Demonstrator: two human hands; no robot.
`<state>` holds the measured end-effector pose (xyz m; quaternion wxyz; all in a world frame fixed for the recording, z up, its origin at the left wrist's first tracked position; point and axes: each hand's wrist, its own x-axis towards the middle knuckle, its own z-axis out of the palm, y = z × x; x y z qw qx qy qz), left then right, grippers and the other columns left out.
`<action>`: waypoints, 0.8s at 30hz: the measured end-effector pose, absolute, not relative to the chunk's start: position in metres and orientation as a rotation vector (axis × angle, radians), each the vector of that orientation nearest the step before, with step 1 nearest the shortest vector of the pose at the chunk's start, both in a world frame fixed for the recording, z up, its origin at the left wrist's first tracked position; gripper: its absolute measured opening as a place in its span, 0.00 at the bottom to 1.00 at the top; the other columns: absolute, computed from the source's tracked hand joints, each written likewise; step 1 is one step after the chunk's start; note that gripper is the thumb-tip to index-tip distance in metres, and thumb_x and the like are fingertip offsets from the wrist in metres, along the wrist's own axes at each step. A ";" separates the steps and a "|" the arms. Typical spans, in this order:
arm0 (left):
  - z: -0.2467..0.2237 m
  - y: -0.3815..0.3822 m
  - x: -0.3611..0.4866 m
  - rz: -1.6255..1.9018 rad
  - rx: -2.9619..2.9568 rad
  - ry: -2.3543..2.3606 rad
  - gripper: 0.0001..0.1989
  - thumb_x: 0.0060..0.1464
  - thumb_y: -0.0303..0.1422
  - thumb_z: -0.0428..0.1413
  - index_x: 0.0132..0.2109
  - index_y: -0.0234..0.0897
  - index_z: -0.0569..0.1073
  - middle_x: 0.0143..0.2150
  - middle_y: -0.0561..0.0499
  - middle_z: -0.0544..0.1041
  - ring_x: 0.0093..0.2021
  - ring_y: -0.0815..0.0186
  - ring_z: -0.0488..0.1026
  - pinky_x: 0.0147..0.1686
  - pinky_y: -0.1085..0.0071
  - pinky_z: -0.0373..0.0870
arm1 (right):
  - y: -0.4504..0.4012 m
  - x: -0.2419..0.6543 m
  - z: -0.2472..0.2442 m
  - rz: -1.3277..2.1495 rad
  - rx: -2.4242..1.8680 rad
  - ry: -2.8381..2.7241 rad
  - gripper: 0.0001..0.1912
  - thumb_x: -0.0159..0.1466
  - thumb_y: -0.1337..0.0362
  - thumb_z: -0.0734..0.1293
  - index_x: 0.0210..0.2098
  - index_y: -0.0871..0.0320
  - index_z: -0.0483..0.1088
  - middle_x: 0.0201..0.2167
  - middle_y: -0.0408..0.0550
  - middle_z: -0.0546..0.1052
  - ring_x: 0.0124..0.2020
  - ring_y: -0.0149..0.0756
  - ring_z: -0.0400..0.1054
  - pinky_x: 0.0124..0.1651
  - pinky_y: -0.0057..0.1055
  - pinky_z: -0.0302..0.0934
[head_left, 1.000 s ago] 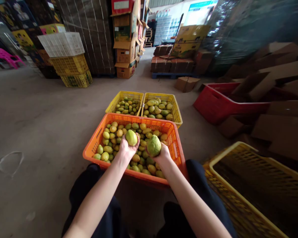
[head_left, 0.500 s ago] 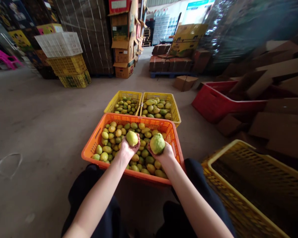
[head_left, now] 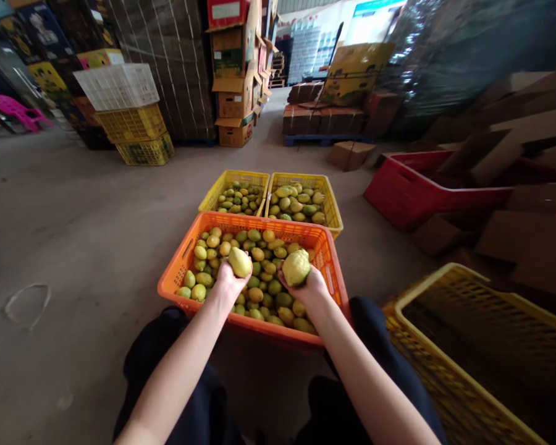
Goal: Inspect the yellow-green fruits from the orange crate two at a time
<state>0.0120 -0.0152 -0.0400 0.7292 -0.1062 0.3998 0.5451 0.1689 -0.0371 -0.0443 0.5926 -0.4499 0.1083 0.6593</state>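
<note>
Over the orange crate (head_left: pixel 185 247), my left hand (head_left: pixel 231 277) cups a smooth yellow-green lemon (head_left: pixel 240 262), its fingers curled under the fruit. My right hand (head_left: pixel 311 285) holds a larger, bumpy, pale green-yellow lemon (head_left: pixel 296 267) on its palm and fingers. Many lemons (head_left: pixel 283 300) in green, yellow and orange-yellow tones fill the crate below both hands. The undersides of the two held fruits are hidden by my palms.
Two yellow crates of lemons, a left one (head_left: pixel 208 194) and a right one (head_left: pixel 336 213), touch the orange crate's far side. At right are a yellow crate (head_left: pixel 440 334), a red crate (head_left: pixel 393 194) and cardboard (head_left: pixel 523 238). Stacked crates (head_left: pixel 134 123) stand far left.
My left hand has moved slightly left and its lemon has turned, the longer side now showing. The lemon in my right hand has turned to a paler side. The view has shifted a little.
</note>
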 end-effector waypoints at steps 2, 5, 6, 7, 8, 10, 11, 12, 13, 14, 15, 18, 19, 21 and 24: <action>-0.040 -0.015 0.011 1.236 -0.245 0.890 0.10 0.59 0.32 0.45 0.31 0.37 0.68 0.27 0.52 0.71 0.27 0.68 0.71 0.26 0.72 0.71 | -0.037 0.167 -0.045 1.537 -1.026 0.251 0.15 0.63 0.67 0.51 0.34 0.57 0.69 0.20 0.46 0.74 0.20 0.37 0.70 0.21 0.33 0.67; -0.041 -0.014 0.009 1.302 -0.231 0.926 0.07 0.52 0.37 0.53 0.32 0.39 0.67 0.29 0.54 0.70 0.27 0.68 0.70 0.27 0.70 0.71 | -0.036 0.166 -0.047 1.479 -1.041 0.263 0.13 0.64 0.66 0.52 0.35 0.55 0.68 0.18 0.40 0.73 0.18 0.34 0.68 0.22 0.32 0.67; -0.041 -0.014 0.008 1.318 -0.226 0.935 0.07 0.50 0.37 0.56 0.32 0.39 0.67 0.29 0.55 0.70 0.27 0.68 0.70 0.27 0.70 0.71 | -0.035 0.166 -0.048 1.465 -1.050 0.267 0.13 0.64 0.66 0.52 0.36 0.55 0.67 0.17 0.39 0.72 0.17 0.33 0.68 0.22 0.32 0.67; -0.041 -0.014 0.007 1.321 -0.229 0.939 0.08 0.49 0.37 0.57 0.32 0.39 0.67 0.29 0.55 0.70 0.27 0.69 0.69 0.26 0.71 0.71 | -0.035 0.165 -0.049 1.457 -1.059 0.270 0.13 0.64 0.66 0.53 0.36 0.55 0.67 0.17 0.39 0.72 0.17 0.33 0.68 0.22 0.32 0.67; -0.041 -0.014 0.006 1.310 -0.242 0.934 0.08 0.49 0.37 0.56 0.32 0.38 0.67 0.29 0.54 0.70 0.27 0.69 0.69 0.25 0.72 0.70 | -0.035 0.165 -0.050 1.454 -1.067 0.273 0.13 0.64 0.66 0.53 0.36 0.55 0.67 0.17 0.39 0.72 0.17 0.33 0.68 0.22 0.32 0.67; -0.041 -0.016 0.005 1.258 -0.283 0.885 0.07 0.53 0.36 0.52 0.33 0.37 0.68 0.28 0.52 0.70 0.27 0.68 0.70 0.22 0.73 0.70 | -0.034 0.164 -0.051 1.446 -1.089 0.272 0.13 0.64 0.66 0.53 0.36 0.55 0.67 0.16 0.39 0.72 0.17 0.34 0.68 0.21 0.31 0.67; -0.042 -0.017 0.004 1.227 -0.297 0.846 0.08 0.55 0.35 0.50 0.34 0.36 0.68 0.28 0.50 0.70 0.27 0.67 0.70 0.21 0.73 0.71 | -0.034 0.163 -0.052 1.443 -1.103 0.270 0.13 0.63 0.67 0.53 0.36 0.55 0.67 0.16 0.39 0.71 0.17 0.34 0.68 0.21 0.31 0.67; -0.042 -0.018 0.003 1.201 -0.303 0.809 0.09 0.57 0.33 0.47 0.34 0.35 0.69 0.28 0.49 0.71 0.27 0.66 0.71 0.21 0.73 0.71 | -0.034 0.162 -0.053 1.443 -1.115 0.265 0.13 0.63 0.67 0.53 0.36 0.54 0.67 0.16 0.40 0.71 0.17 0.34 0.68 0.20 0.31 0.66; -0.042 -0.020 0.002 1.187 -0.301 0.779 0.10 0.58 0.31 0.45 0.35 0.34 0.70 0.28 0.48 0.71 0.27 0.66 0.72 0.20 0.72 0.72 | -0.033 0.160 -0.054 1.448 -1.119 0.256 0.13 0.63 0.68 0.53 0.36 0.54 0.67 0.16 0.40 0.71 0.17 0.35 0.68 0.20 0.31 0.66; -0.042 -0.021 0.001 1.183 -0.294 0.762 0.11 0.59 0.30 0.43 0.37 0.34 0.70 0.28 0.48 0.72 0.28 0.66 0.72 0.20 0.72 0.72 | -0.033 0.158 -0.055 1.456 -1.114 0.246 0.13 0.63 0.68 0.53 0.36 0.53 0.67 0.16 0.39 0.72 0.17 0.35 0.68 0.20 0.31 0.66; -0.042 -0.022 0.001 1.182 -0.286 0.755 0.12 0.59 0.29 0.43 0.37 0.33 0.71 0.29 0.47 0.72 0.28 0.65 0.73 0.21 0.71 0.73 | -0.033 0.156 -0.055 1.467 -1.101 0.235 0.13 0.62 0.68 0.53 0.37 0.53 0.67 0.17 0.39 0.72 0.18 0.35 0.68 0.20 0.31 0.67; -0.041 -0.022 -0.004 1.194 -0.252 0.798 0.11 0.58 0.32 0.46 0.38 0.32 0.71 0.30 0.46 0.74 0.29 0.64 0.74 0.21 0.70 0.74 | -0.033 0.151 -0.055 1.488 -1.064 0.212 0.13 0.62 0.68 0.54 0.37 0.52 0.67 0.19 0.39 0.73 0.20 0.35 0.69 0.22 0.32 0.68; -0.041 -0.022 -0.006 1.209 -0.239 0.829 0.11 0.58 0.34 0.47 0.37 0.32 0.71 0.30 0.46 0.74 0.29 0.64 0.74 0.22 0.70 0.74 | -0.033 0.150 -0.054 1.488 -1.065 0.210 0.12 0.62 0.68 0.53 0.36 0.52 0.67 0.19 0.39 0.73 0.21 0.35 0.69 0.23 0.32 0.68; -0.041 -0.022 -0.011 1.254 -0.225 0.903 0.09 0.56 0.35 0.51 0.36 0.34 0.71 0.28 0.49 0.74 0.28 0.66 0.74 0.23 0.70 0.75 | -0.033 0.149 -0.052 1.479 -1.069 0.213 0.12 0.63 0.67 0.54 0.36 0.52 0.67 0.19 0.38 0.73 0.20 0.34 0.69 0.24 0.33 0.68; -0.042 -0.023 -0.020 1.282 -0.251 0.952 0.07 0.56 0.34 0.51 0.35 0.35 0.71 0.27 0.51 0.73 0.26 0.67 0.73 0.23 0.69 0.76 | -0.033 0.151 -0.049 1.490 -1.059 0.240 0.12 0.63 0.67 0.54 0.36 0.51 0.67 0.18 0.37 0.72 0.20 0.34 0.68 0.25 0.34 0.69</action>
